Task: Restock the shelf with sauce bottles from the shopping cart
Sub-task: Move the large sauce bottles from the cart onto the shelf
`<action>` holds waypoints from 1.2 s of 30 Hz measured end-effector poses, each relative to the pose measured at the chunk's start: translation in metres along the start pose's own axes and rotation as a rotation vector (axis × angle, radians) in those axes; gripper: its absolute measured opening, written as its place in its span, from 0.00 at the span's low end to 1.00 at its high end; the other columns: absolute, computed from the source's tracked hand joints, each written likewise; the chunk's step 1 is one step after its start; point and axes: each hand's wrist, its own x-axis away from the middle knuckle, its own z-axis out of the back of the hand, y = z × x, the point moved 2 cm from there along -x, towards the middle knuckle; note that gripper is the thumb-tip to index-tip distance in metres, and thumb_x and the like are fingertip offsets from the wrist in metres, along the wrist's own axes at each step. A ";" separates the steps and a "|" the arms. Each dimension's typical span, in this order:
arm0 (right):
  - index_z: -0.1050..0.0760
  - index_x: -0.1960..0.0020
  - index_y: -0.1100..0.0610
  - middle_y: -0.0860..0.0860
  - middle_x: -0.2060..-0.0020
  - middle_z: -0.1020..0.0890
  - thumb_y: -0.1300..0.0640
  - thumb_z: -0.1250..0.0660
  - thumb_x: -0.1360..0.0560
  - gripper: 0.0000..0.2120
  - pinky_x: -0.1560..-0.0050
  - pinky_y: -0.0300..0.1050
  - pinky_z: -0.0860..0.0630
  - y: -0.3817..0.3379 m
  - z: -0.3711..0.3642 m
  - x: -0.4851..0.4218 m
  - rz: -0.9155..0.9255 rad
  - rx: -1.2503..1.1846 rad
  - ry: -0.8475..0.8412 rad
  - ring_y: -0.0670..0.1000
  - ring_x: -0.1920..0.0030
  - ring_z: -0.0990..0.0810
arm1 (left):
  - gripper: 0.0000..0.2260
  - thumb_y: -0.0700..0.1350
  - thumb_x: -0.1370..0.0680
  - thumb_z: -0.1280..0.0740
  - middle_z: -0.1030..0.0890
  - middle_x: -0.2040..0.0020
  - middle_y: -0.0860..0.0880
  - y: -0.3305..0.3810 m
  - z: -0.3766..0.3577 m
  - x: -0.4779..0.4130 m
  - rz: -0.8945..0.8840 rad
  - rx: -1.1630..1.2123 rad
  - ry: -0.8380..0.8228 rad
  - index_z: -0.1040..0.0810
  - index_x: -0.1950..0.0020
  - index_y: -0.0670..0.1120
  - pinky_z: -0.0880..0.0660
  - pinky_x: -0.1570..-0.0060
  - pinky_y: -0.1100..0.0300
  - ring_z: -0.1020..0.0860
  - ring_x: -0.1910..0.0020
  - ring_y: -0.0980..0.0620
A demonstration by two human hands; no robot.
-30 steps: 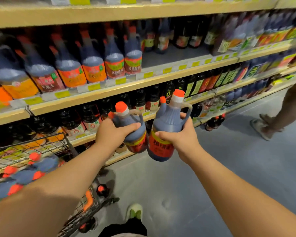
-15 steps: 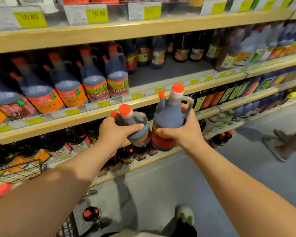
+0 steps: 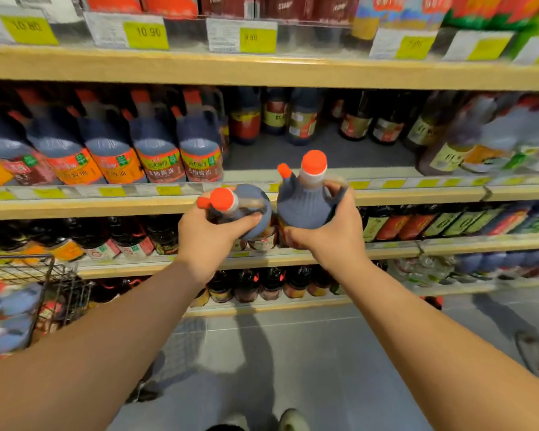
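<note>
Orange-capped sauce bottles, one per hand. Left hand point(image 3: 209, 241) grips the left bottle point(image 3: 252, 199) round its shoulder, cap tilted toward the camera. Right hand point(image 3: 332, 236) grips the right bottle point(image 3: 305, 205) by body and handle, upright. Both are held side by side, in front of the shelf point(image 3: 417, 194) edge. Matching bottles point(image 3: 156, 150) stand left on that shelf. Shopping cart point(image 3: 49, 273) lower left holds blurred cart bottles point(image 3: 7, 318).

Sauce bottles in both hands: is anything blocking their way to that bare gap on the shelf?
Nothing visible. The shelf gap lies open just beyond the left bottle and right bottle; matching jugs stand left of it, smaller bottles only at its back.
</note>
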 end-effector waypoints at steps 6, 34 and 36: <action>0.36 0.42 0.49 0.43 0.50 0.26 0.65 0.22 0.36 0.32 0.63 0.24 0.30 -0.001 -0.012 -0.016 0.007 -0.028 0.134 0.33 0.55 0.26 | 0.23 0.43 0.34 0.21 0.18 0.44 0.49 0.007 -0.002 -0.022 -0.115 0.023 0.013 0.22 0.41 0.51 0.26 0.48 0.72 0.22 0.43 0.56; 0.37 0.32 0.57 0.53 0.37 0.29 0.58 0.21 0.38 0.40 0.36 0.53 0.28 0.091 -0.031 -0.170 0.340 0.088 0.269 0.53 0.35 0.28 | 0.18 0.57 0.35 0.24 0.21 0.57 0.62 -0.043 -0.081 -0.147 -0.379 -0.203 0.220 0.26 0.50 0.56 0.25 0.55 0.67 0.22 0.55 0.65; 0.36 0.34 0.55 0.51 0.40 0.28 0.57 0.20 0.38 0.38 0.38 0.47 0.26 0.092 -0.033 -0.174 0.296 0.054 0.245 0.49 0.39 0.26 | 0.20 0.63 0.36 0.27 0.21 0.57 0.60 -0.043 -0.082 -0.154 -0.353 -0.248 0.260 0.28 0.50 0.57 0.24 0.53 0.58 0.22 0.54 0.59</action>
